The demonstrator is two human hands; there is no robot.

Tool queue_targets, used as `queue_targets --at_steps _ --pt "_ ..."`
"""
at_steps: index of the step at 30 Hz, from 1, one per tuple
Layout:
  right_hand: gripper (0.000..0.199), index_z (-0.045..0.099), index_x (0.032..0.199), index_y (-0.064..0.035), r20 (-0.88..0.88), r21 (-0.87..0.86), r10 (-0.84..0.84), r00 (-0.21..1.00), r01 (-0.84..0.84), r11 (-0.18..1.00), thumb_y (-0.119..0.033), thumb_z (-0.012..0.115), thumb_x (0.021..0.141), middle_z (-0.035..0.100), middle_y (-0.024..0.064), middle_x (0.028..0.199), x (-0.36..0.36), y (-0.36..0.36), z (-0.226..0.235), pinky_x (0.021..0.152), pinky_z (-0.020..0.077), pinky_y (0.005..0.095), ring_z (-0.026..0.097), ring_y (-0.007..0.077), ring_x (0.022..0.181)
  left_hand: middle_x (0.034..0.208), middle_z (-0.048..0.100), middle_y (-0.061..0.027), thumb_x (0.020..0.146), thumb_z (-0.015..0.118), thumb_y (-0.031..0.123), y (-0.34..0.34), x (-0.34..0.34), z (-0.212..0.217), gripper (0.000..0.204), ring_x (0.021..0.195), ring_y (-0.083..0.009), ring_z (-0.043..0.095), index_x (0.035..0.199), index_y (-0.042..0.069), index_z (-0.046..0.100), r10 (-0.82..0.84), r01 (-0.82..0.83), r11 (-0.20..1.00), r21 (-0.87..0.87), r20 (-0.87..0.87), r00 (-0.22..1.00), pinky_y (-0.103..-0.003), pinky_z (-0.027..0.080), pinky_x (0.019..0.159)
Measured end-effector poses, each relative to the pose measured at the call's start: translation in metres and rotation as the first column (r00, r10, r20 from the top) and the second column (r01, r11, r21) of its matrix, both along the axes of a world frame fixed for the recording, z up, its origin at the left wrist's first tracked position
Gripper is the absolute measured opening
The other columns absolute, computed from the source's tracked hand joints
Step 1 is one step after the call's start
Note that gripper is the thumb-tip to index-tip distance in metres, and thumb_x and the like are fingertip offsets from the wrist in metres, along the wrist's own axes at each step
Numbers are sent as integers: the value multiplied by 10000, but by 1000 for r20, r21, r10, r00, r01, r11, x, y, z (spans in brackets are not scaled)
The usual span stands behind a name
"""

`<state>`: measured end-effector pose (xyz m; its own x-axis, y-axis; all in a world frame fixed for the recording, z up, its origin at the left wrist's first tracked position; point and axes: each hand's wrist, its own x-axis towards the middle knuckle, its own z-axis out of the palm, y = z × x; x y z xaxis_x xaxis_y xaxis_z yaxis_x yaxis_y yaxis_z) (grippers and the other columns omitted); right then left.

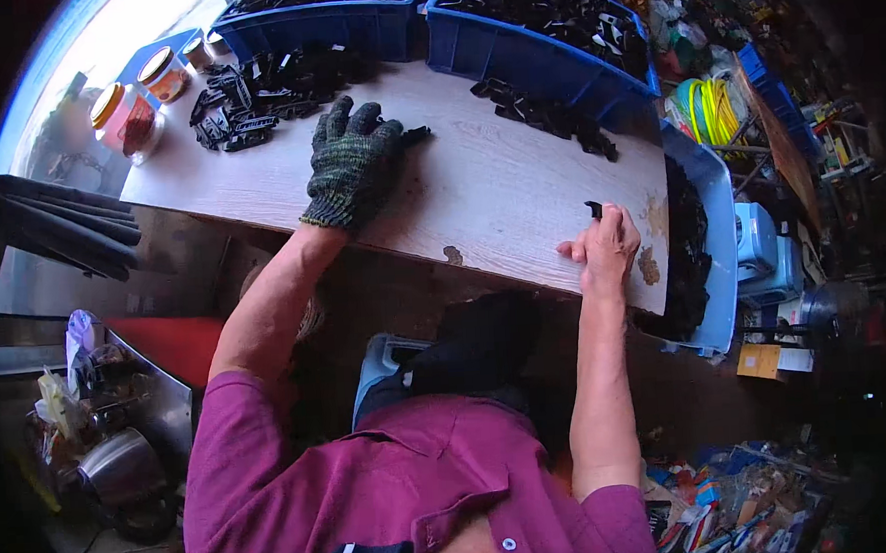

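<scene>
My left hand (351,161) wears a dark green knitted glove and rests on the pale wooden table (489,194), its fingers spread. A small black part (416,135) sticks out past the glove's right side; the thumb is hidden. Toward the table's right front, my bare right hand (608,250) is closed round a small dark piece (594,208), whose tip shows above the fingers. Beyond the glove lies a pile of black plastic parts (239,112). A row of similar black parts (550,121) lies at the far right.
Two blue crates (325,32) full of black parts stand at the far edge. Lidded jars (126,121) stand at the left. A light blue bin (719,252) with black parts adjoins the table's right side. Below left are a metal kettle (122,469) and a red surface (172,356).
</scene>
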<state>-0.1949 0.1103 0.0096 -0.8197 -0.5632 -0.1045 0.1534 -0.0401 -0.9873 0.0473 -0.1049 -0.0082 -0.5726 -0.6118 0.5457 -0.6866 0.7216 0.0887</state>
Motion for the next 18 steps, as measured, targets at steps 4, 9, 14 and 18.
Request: queue_targets --at_steps 4,9,14,18 --pt "277 499 779 -42 7 -17 -2 1000 2 1000 -240 482 972 410 38 503 -1 1 -3 416 558 351 407 123 364 1285 596 -147 857 622 306 8 -4 9 214 1290 -449 444 1044 246 707 -9 9 1000 -10 6 1000 -611 329 1048" --pt "256 507 842 -72 -16 -23 1 1000 -2 1000 -289 499 977 355 14 502 -3 2 -4 428 547 397 371 135 360 1287 592 -134 849 628 287 5 -6 7 209 1296 -438 445 1039 252 706 -110 111 990 -87 20 994 -606 342 1039" --pt "269 525 809 -53 12 -62 -8 1000 9 998 -262 487 974 406 36 496 -1 -1 -5 441 560 356 390 124 360 1301 583 -126 850 627 276 3 -6 2 217 1301 -434 443 1047 225 700 -164 167 985 -35 65 984 -599 348 1039" --pt "208 511 841 -79 -12 -57 7 1000 -7 998 -245 486 963 401 28 572 -1 2 -7 401 530 396 363 142 356 1333 565 -129 857 630 252 2 -6 3 269 1317 -425 432 1099 143 671 -98 99 995 -9 117 988 -583 359 1033"
